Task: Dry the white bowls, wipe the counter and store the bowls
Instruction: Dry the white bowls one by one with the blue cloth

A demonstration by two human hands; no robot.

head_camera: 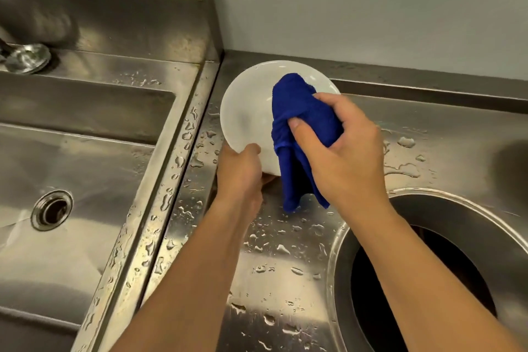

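A white bowl (248,111) is held tilted above the wet steel counter (285,251), its inside facing me. My left hand (243,171) grips its lower rim, thumb on the inside. My right hand (343,148) is closed around a bunched blue cloth (297,111), which presses against the right half of the bowl's inside and hangs down below it. The bowl's right edge is hidden behind the cloth and my right hand. No other bowl is in view.
A deep steel sink (71,168) with a drain (52,210) lies to the left, behind a raised rim. A round opening (428,280) in the counter gapes at the lower right. Water drops cover the counter. A grey wall stands behind.
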